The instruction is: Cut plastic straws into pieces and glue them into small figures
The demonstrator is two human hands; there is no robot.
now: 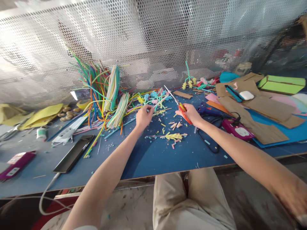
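My right hand [189,114] grips orange-handled scissors [183,111], their blades pointing up and to the left. To the left, my left hand [144,117] is closed in a pinch, with a pale pipe cleaner [159,103] running from its fingertips. Just beyond lie blue, pink and yellow pipe-cleaner flowers [154,95]. Short cut pieces [177,125] are scattered between the hands and nearer me. A yellow pipe-cleaner sprig [174,136] on a thin wire lies below them on the blue table [148,163].
Bundles of coloured pipe cleaners [112,86] stand at the back left. A phone [74,154] on a cable lies at the left front. A glue gun [208,110], a magenta power box [237,129] and cardboard sheets [266,108] are at right. Perforated metal [153,41] closes the back.
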